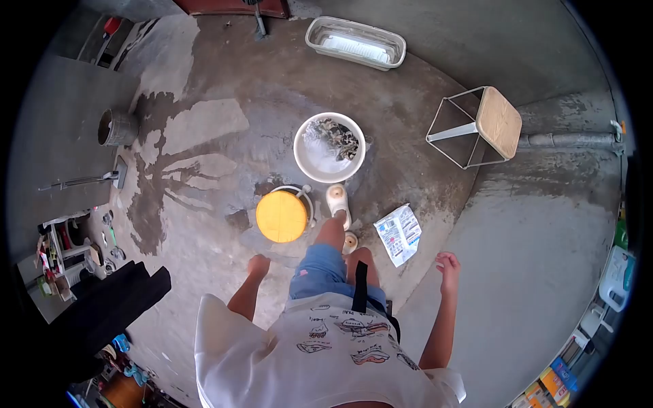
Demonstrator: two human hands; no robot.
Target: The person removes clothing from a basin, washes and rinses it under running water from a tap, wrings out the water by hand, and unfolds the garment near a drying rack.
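Evidently the left hand [258, 265] hangs at ten o'clock, its fingers' closure unclear; at eleven, a yellow-topped stool [281, 216], likely set there for sitting beside the white basin [300, 161] at twelve; at one, a printed packet [399, 234]; at two, the right hand [447, 262], fingers loose, empty.

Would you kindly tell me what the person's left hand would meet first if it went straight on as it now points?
The left hand would probably meet the round yellow item first, though depth is unclear from this one view and it might pass above.
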